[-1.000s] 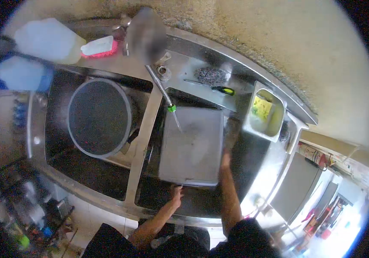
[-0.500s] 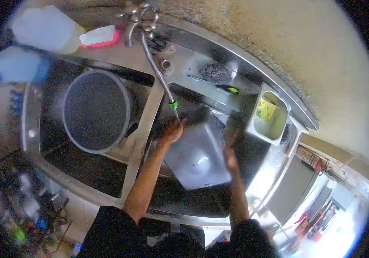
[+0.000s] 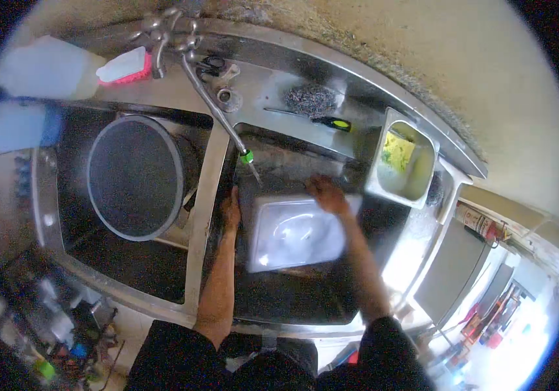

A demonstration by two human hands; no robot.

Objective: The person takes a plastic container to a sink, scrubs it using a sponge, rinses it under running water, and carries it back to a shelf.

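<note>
A shiny rectangular metal pan [image 3: 298, 236] is tilted in the right sink basin, under the faucet with a green tip [image 3: 247, 157]. My right hand [image 3: 326, 194] grips its far edge near the upper right corner, fingers bent over the rim. Along the pan's left side is my left hand [image 3: 231, 210], seen edge-on, its fingers partly hidden and blurred. Water runs from the faucet tip toward the pan's upper left. A large round dark pan with a grey rim [image 3: 135, 177] lies in the left basin.
Behind the basins lie a steel scrubber [image 3: 310, 100], a green-and-black handled tool [image 3: 331, 123] and a pink brush [image 3: 125, 67]. A small metal container [image 3: 402, 158] with a yellow sponge stands right. Plastic jugs [image 3: 50, 68] stand back left; a metal divider [image 3: 205, 195] separates the basins.
The pan has been turned and tilted, its shiny side now showing. My right hand has moved to its far edge; my left hand has shifted from near the faucet stream to the pan's left side.
</note>
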